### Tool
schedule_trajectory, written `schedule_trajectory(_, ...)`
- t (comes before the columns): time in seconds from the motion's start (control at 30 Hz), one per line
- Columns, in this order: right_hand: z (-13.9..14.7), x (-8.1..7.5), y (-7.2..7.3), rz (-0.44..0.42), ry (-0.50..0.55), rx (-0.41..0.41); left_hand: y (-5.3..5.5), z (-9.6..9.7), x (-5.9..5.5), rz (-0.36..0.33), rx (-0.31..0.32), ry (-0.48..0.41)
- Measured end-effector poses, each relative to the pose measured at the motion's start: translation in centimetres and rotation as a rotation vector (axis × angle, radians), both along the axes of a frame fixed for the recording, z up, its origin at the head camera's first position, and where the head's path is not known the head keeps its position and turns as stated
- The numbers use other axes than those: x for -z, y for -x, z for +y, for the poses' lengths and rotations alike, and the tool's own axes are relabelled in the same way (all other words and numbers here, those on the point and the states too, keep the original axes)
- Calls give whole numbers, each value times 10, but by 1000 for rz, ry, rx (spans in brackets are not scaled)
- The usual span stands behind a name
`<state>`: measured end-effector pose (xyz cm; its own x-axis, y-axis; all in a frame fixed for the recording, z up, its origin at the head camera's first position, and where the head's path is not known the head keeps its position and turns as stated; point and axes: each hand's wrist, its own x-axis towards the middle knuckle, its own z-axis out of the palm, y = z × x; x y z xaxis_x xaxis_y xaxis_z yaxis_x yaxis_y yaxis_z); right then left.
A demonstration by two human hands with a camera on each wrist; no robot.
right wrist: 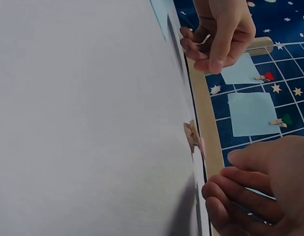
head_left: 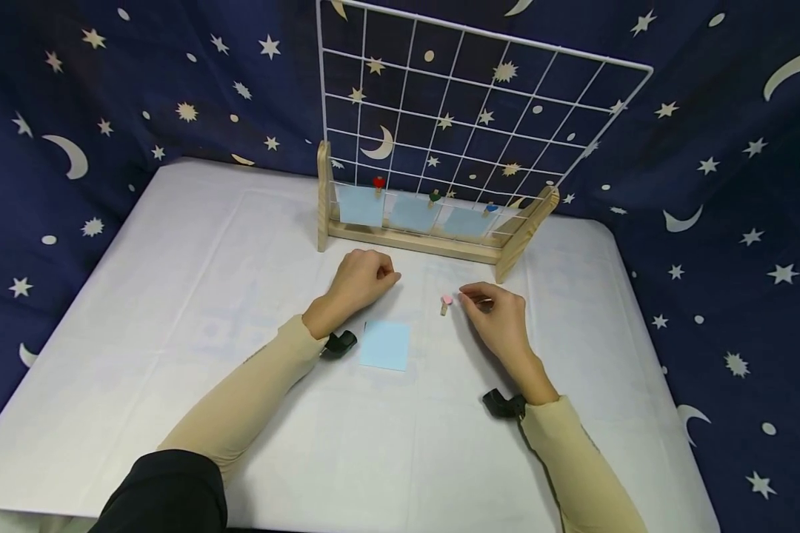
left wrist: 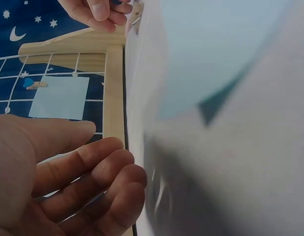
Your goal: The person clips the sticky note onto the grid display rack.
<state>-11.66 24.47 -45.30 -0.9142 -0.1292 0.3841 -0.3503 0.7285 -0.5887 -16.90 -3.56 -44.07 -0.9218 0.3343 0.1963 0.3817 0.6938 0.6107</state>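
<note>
My left hand (head_left: 358, 281) hovers over the table behind a light blue square of paper (head_left: 384, 346), fingers loosely bent with nothing between them. A small wooden clothespin with a pink heart (head_left: 447, 300) lies on the table just left of my right hand (head_left: 498, 314). In the right wrist view, the fingertips (right wrist: 213, 189) of that hand are close to the clothespin (right wrist: 192, 136), thumb and fingers apart and holding nothing. The left wrist view shows the left thumb (left wrist: 68, 133) separate from the relaxed fingers, with the blue paper (left wrist: 206, 54) lying nearby.
Behind the hands stands a white wire grid in a wooden stand (head_left: 413, 240). Three blue papers hang low on it, held by clothespins with a red heart (head_left: 378, 182), a green heart (head_left: 435, 196) and a blue heart (head_left: 491, 209). A starry dark blue cloth (head_left: 193, 81) surrounds the table.
</note>
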Motion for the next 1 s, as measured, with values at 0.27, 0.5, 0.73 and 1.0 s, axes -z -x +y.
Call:
schedule_trajectory(0.27,-5,4,-5,-37,16,-12,-20,-14,8,-39,63,22)
schedule_trajectory(0.5,-8,4,-5,-43,13,-7,-38,-18,13,-35,75,21)
schedule_trajectory(0.73,-10,5,-5,-46,33,-13,-52,-24,15,-22,115,15)
schedule_trajectory(1.0,-10,8,-4,-55,17,-17,-66,-31,12,-59,206,53)
